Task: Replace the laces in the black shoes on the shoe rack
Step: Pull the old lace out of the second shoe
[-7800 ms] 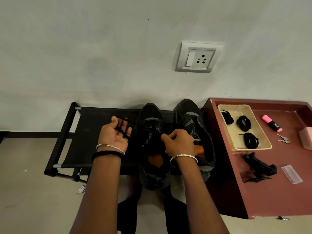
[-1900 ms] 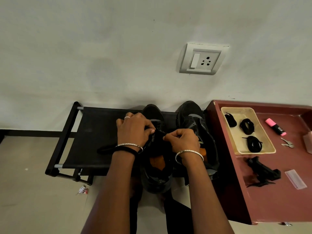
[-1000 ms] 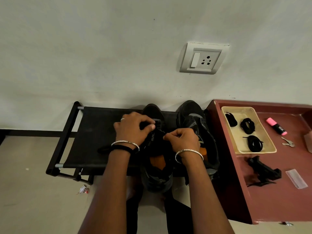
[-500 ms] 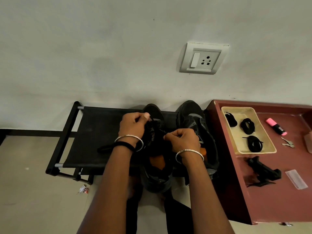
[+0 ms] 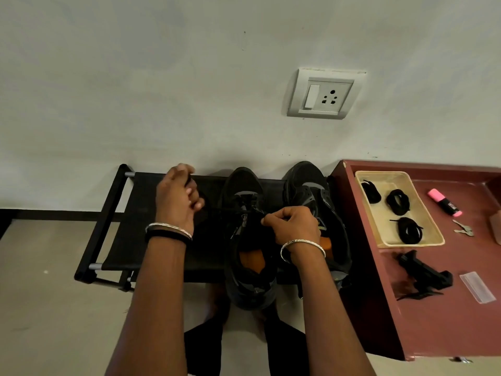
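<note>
Two black shoes stand on a low black shoe rack [image 5: 151,240] against the wall. The left shoe [image 5: 245,191] has an orange insole; the right shoe [image 5: 306,180] stands beside it. My left hand [image 5: 179,196] is raised over the rack left of the left shoe, its fingers curled round a black lace that runs taut towards the shoe's eyelets. My right hand [image 5: 294,223] pinches the lace at the right side of the left shoe's tongue. A beige tray [image 5: 431,226] on the right holds three coiled black laces [image 5: 397,202].
A maroon table [image 5: 447,321] at the right carries the tray, a pink highlighter [image 5: 444,202], keys [image 5: 463,229], a black clip-like object [image 5: 423,275] and a clear plastic sleeve [image 5: 478,286]. A wall socket [image 5: 322,95] is above. My legs show below the rack.
My left hand has moved left and up, away from the left shoe's eyelets, drawing the lace out. My right hand has stayed at the tongue.
</note>
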